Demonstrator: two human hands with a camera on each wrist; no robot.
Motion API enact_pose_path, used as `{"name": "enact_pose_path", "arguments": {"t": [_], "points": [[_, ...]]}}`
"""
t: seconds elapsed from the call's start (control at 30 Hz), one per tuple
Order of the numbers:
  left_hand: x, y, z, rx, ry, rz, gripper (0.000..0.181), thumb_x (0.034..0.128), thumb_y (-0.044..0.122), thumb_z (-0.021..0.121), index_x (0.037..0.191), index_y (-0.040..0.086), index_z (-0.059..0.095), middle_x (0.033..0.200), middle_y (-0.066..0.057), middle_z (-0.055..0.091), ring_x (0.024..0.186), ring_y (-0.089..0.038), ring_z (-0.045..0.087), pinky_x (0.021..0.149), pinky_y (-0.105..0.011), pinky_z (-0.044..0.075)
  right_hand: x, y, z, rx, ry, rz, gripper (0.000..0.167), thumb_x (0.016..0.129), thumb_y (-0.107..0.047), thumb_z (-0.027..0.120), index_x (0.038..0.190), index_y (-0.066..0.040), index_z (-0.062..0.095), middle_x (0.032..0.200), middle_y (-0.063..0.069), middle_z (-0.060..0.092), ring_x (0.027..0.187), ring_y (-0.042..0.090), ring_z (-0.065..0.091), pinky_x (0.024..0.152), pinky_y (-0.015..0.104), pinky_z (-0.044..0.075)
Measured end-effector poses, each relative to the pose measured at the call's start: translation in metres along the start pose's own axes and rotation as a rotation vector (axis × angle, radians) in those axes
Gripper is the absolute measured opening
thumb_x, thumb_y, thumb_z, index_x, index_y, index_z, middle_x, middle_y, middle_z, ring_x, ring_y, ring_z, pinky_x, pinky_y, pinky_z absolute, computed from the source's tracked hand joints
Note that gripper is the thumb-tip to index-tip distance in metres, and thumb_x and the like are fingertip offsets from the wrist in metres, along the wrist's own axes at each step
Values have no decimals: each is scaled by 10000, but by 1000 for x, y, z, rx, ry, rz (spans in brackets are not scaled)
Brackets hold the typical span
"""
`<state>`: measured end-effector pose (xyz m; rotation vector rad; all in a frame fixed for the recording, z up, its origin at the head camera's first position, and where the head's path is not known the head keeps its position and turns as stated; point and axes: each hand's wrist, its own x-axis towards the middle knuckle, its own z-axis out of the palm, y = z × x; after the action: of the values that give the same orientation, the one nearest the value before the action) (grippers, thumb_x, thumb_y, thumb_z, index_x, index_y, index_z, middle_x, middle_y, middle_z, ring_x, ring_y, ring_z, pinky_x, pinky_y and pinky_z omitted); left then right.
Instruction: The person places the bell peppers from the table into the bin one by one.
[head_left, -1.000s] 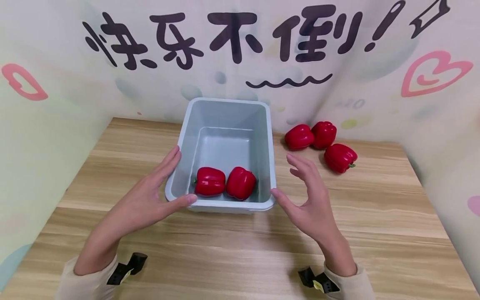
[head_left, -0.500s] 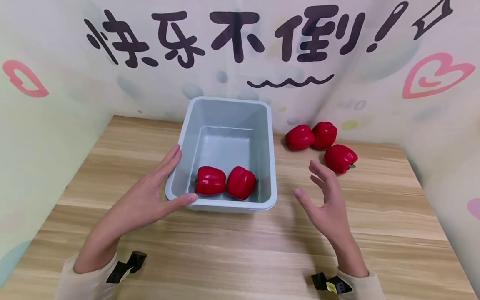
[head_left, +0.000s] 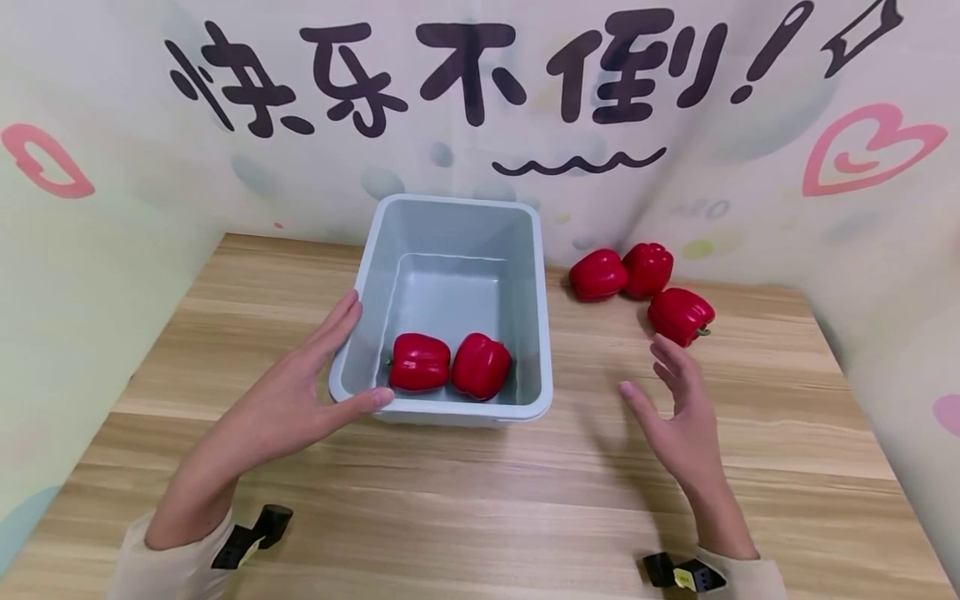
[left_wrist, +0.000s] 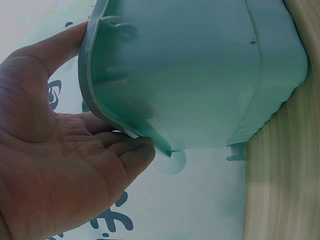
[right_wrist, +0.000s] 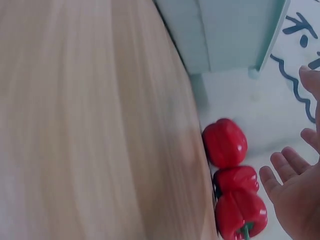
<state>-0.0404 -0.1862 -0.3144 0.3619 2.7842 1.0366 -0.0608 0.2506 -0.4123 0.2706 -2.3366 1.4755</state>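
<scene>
A light grey-blue plastic bin (head_left: pixel 442 408) stands on the table with two red bell peppers inside, a left one (head_left: pixel 420 363) and a right one (head_left: pixel 482 367), near its front wall. My left hand (head_left: pixel 296 400) rests at the bin's front left corner, thumb on the front rim and fairly straight fingers along the left side. The left wrist view shows its fingertips touching the rim's underside. To the right of the bin, my right hand (head_left: pixel 682 425) hovers over the table with relaxed, spread fingers and holds nothing. Its fingertips are near the closest loose pepper (head_left: pixel 680 316).
Two more red peppers, one (head_left: pixel 598 275) beside another (head_left: pixel 648 270), lie at the back right by the wall sheet (head_left: pixel 465 158) with its printed writing. The wooden table (head_left: pixel 450 508) ends at that sheet. Both wrists carry small black devices.
My right hand has moved off the bin's front right corner, to the right and slightly nearer to me. The left hand, the bin and the peppers stay in place.
</scene>
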Motion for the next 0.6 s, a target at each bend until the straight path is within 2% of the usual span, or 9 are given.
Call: {"name": "enact_pose_path", "arguments": {"t": [0.1,0.23,0.3,0.6], "points": [[0,1,0,-1,-1,-3,1050,946,532,756,1714,199,122,1807,40,42,1651,-411,196,1188,-752,345,-1,5,-9,-28,15,49,739,878,132,752,1545,13,457,1523,-121,518,1423,14,503,1164,111,413],[0,1,0,3,-1,-11,1049,947,544,749,1714,214,115,1806,46,40,1650,-412,196,1191,-756,337,-3,11,-21,-71,41,110,747,898,103,749,1566,-20,438,1567,95,512,1416,-19,488,1158,92,402],[-1,1,0,7,-3,-14,1050,946,548,748,1715,216,114,1807,45,41,1651,-412,194,1192,-758,334,-4,13,-26,-88,56,142,755,908,79,753,1579,-49,431,1584,161,490,1420,-13,486,1156,84,398],[0,0,1,7,-3,-11,1048,946,546,748,1714,205,123,1808,34,47,1650,-419,194,1171,-768,349,-6,19,-41,-95,100,287,766,966,-48,744,1626,-156,371,1627,86,460,1509,151,463,1158,69,389]]}}
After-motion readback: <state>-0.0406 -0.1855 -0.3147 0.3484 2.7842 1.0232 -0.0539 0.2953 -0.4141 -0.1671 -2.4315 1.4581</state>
